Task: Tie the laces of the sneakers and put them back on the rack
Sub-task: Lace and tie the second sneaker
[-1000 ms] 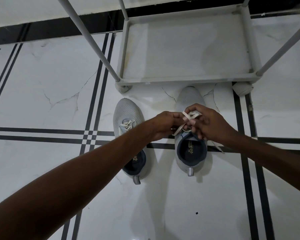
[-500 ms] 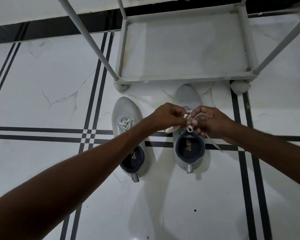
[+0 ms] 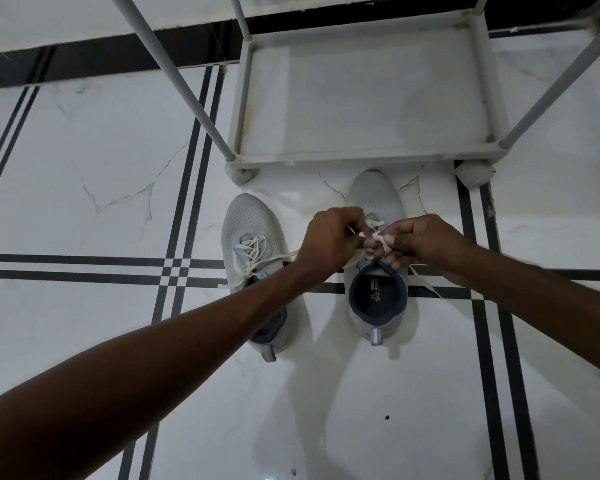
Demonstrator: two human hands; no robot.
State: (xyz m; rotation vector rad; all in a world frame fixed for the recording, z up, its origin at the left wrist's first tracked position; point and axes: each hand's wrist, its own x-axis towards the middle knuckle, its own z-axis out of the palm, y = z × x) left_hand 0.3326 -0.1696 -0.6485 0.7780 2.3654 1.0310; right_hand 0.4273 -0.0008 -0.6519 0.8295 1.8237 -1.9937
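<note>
hands: your left hand [image 3: 329,242] and right hand [image 3: 421,242] each pinch the laces [image 3: 378,237], now drawn apart.
meaning: right sneaker [image 3: 376,271] knot is tightening; left sneaker [image 3: 253,247] remains untied.

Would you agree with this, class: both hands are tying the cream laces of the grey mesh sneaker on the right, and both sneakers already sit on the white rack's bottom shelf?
One detail is wrong. The head view shows the grey mesh sneaker on the right and the other grey mesh sneaker on the white tiled floor, in front of the white rack's bottom shelf. Both hands, left hand and right hand, are indeed tying its cream laces.
</note>
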